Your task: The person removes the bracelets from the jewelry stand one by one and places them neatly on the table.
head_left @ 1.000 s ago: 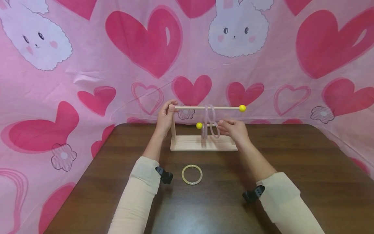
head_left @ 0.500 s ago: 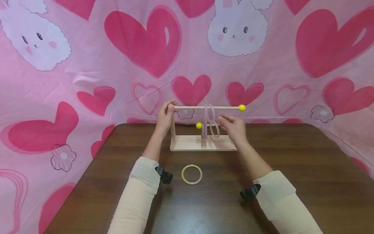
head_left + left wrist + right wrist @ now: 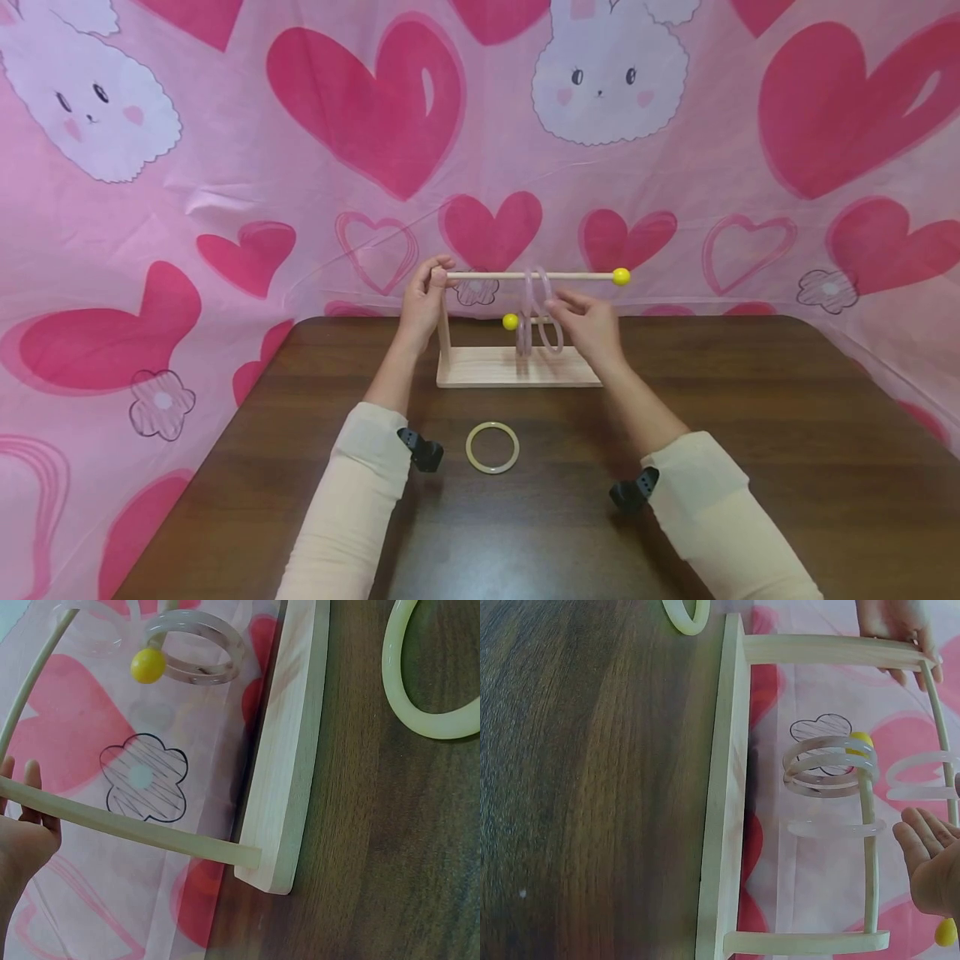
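A pale wooden bangle stand (image 3: 487,367) has two level rods, each tipped with a yellow ball. My left hand (image 3: 425,304) grips the top of its left post, fingers reaching behind the wood. Two translucent pinkish bangles (image 3: 922,793) hang on the upper rod (image 3: 585,276). On the lower rod (image 3: 870,877), two bangles (image 3: 829,769) sit together near the ball and another bangle (image 3: 832,829) hangs apart. My right hand (image 3: 592,329) has its fingers nearly straight, fingertips right at the right-hand upper bangle. Part of that hand is cut off in the right wrist view.
A pale yellow-green bangle (image 3: 492,448) lies flat on the dark wooden table (image 3: 300,517), in front of the stand between the forearms. Behind the table hangs a pink cloth (image 3: 495,167) printed with hearts and rabbits.
My right hand has drawn back slightly from the lower rod's separate bangle, then shifted left to the upper bangles. The left hand keeps its hold on the post.
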{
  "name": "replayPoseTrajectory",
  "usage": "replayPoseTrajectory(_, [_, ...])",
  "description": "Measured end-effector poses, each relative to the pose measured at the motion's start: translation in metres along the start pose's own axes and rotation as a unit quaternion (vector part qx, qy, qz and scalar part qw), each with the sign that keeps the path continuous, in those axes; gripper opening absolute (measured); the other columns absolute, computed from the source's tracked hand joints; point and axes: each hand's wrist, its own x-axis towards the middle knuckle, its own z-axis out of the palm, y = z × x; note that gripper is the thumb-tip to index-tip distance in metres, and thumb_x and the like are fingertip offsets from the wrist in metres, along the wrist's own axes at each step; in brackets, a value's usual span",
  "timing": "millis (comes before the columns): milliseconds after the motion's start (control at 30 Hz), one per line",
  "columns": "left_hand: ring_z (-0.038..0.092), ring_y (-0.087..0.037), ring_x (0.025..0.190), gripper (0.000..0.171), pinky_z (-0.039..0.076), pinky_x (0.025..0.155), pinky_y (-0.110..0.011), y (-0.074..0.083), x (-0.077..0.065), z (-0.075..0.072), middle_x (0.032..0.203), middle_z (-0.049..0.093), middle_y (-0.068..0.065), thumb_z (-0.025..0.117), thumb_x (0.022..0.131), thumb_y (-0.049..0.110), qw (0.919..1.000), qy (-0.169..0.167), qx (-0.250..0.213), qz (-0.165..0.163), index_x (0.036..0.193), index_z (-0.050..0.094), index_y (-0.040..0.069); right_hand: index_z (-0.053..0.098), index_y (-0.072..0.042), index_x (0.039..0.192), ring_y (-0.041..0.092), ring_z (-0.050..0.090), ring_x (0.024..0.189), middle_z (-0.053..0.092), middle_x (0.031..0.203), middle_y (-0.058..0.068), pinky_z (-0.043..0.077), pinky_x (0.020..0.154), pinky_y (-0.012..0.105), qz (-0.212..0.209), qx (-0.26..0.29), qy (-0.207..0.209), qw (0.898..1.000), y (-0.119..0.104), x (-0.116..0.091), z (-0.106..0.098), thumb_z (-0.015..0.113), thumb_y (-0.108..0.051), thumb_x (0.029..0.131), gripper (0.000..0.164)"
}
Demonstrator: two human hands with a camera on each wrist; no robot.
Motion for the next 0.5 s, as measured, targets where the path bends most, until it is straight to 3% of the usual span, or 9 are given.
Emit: replayPoseTrajectory(500, [0.058, -0.007, 0.085, 0.03, 0.038, 0.089, -0.03, 0.0006, -0.0001, 0.0, 0.118, 0.056, -0.019, 0.044, 0.097, 0.012, 1.0, 0.002, 0.0, -0.002, 0.12, 0.051, -0.004, 0.065, 0.002, 0.111, 0.024, 0.064, 0.092, 0.066, 0.098, 0.018, 0.051, 0.072, 0.026, -0.021, -0.012, 0.019, 1.0, -0.0008, -0.0024, 0.0076, 0.07, -0.019, 0.082, 0.036])
